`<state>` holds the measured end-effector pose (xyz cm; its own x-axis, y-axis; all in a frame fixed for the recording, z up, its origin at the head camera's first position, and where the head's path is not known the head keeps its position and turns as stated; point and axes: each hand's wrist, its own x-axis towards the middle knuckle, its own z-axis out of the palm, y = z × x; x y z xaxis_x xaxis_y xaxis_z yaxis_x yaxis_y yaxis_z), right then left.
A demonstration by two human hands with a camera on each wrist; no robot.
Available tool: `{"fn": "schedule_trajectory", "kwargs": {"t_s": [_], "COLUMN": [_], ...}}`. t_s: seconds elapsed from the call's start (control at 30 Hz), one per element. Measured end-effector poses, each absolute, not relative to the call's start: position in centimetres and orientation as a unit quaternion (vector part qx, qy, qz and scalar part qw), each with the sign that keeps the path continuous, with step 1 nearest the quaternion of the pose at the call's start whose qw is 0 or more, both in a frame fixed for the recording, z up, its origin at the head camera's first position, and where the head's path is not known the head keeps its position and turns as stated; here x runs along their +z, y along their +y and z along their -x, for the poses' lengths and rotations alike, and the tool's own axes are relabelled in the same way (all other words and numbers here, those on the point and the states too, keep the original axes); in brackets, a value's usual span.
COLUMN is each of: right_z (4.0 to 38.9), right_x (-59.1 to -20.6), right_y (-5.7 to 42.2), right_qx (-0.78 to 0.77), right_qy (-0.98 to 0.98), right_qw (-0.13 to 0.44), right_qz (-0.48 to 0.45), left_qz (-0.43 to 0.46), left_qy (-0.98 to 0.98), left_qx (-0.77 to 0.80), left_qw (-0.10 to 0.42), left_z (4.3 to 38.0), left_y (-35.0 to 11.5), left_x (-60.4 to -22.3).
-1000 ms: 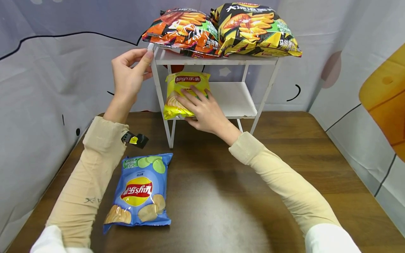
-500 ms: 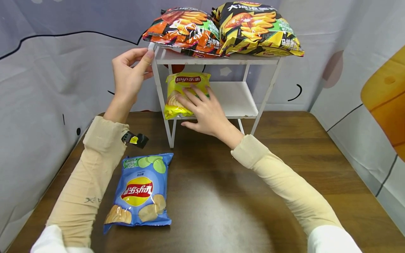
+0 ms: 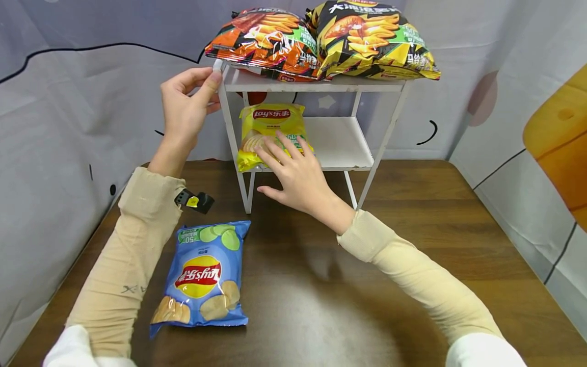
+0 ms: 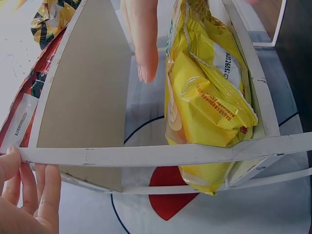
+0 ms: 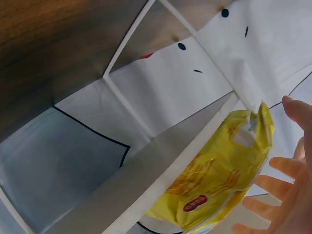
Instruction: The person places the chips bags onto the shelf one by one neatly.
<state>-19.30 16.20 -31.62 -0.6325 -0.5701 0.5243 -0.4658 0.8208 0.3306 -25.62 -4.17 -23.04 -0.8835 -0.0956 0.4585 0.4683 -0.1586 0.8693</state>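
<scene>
In the head view a white two-tier rack [image 3: 341, 140] stands at the back of the table. My left hand [image 3: 183, 109] grips its top left corner, thumb in front and fingers behind the frame; the left wrist view shows the same grip [image 4: 31, 190]. A yellow bag of chips [image 3: 270, 120] leans on the lower shelf at the left side. In front of that bag, my right hand [image 3: 300, 176] is spread with straight fingers and holds nothing. Seen from the right wrist, its fingertips are right beside the yellow bag [image 5: 214, 175].
On the rack's top tier lie an orange chip bag [image 3: 270, 41] and a black-and-yellow chip bag [image 3: 371, 43]. A blue chip bag [image 3: 202, 278] lies flat on the brown table [image 3: 330, 311], near my left forearm. A patterned cloth [image 3: 110, 112] hangs behind.
My right hand has drawn back slightly toward me from the yellow bag, its thumb opening away, uncovering more of the bag. The left hand keeps its grip on the rack.
</scene>
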Motion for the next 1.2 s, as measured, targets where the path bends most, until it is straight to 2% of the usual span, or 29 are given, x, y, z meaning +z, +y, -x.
{"fn": "schedule_trajectory", "kwargs": {"t_s": [0.67, 1.03, 1.2], "right_z": [14.6, 11.1, 9.3], "right_x": [-33.0, -33.6, -34.3], "right_y": [15.7, 14.8, 14.0], "right_qx": [-0.033, -0.024, -0.019], "right_qy": [-0.883, -0.88, -0.881], "right_qw": [0.363, 0.372, 0.357], "right_qz": [-0.294, -0.296, -0.309], "left_qz": [0.146, 0.14, 0.137], "left_qy": [-0.634, -0.632, -0.625], "left_qx": [-0.733, -0.737, -0.742], "left_qw": [0.196, 0.197, 0.197], "left_z": [25.5, 25.4, 25.4], "left_y": [-4.0, -4.0, -3.9], "left_x": [-23.1, -22.9, -23.0]}}
